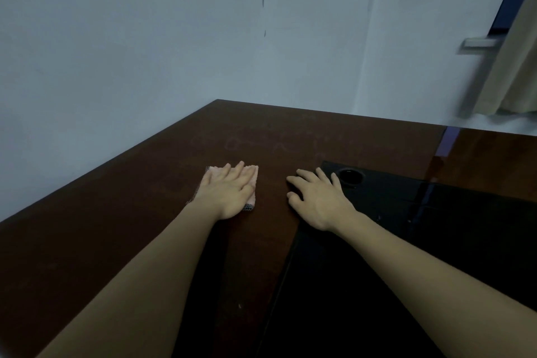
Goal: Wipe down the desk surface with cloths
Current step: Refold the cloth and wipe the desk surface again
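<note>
Left grip [229,190] flat, fingers straight, atop pink cloth [252,176] | right grip [315,196] spread, empty, on desk [122,221]

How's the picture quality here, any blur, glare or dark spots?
Head view: dim overall; the curtain at the right edge is motion-smeared; the glossy desk reflects light at far right; the left hand on the pink cloth is fairly sharp; wide-angle bending shows.

Pale wall [145,52], beige curtain [511,67] (far right), black panel [436,212] with round hole [350,176]
</note>
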Motion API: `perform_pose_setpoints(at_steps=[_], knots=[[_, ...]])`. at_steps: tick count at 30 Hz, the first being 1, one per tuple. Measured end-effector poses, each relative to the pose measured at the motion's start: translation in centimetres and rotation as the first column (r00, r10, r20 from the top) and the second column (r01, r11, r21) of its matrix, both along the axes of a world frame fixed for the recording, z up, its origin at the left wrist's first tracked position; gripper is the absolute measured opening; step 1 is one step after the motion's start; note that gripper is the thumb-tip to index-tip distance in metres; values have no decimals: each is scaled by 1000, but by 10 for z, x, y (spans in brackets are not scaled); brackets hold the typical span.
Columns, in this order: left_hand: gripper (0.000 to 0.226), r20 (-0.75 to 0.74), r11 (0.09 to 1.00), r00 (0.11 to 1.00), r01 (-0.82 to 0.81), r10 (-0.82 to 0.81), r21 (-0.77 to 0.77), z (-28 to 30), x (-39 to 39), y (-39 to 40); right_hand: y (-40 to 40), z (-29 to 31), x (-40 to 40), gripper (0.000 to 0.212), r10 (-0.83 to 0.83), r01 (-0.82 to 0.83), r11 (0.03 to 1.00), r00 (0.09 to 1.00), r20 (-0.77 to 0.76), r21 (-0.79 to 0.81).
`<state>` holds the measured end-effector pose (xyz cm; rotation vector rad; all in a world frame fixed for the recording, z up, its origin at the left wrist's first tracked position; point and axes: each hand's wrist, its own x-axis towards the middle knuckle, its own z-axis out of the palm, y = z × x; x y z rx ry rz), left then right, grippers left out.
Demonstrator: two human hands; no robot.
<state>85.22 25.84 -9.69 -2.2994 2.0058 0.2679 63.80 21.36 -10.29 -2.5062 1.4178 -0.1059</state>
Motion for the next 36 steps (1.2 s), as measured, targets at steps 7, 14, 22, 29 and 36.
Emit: perform_pose_setpoints(at_steps=[7, 14, 22, 29, 36], knots=[[65, 71, 958, 956, 285, -285, 12, -2, -12, 31, 2, -1, 0, 55, 2, -2, 1000, 1000, 8, -6], [63, 171, 958, 943, 284, -285, 34, -1, 37, 46, 0, -3, 2, 54, -2, 2, 1000, 1000, 4, -8], [55, 119, 1000, 992, -29, 29, -1, -5, 60, -32, -2, -3, 2, 54, 5, -5, 1000, 1000, -17, -5], [56, 147, 952, 941, 302, -305, 43, -1, 23, 17, 1, -1, 3, 55, -1, 1, 1000, 1000, -23, -3], [51, 139, 935, 926, 353, -350, 3, -9, 69, 54, 2, -1, 2, 55, 1, -2, 1000, 1000, -30, -15]])
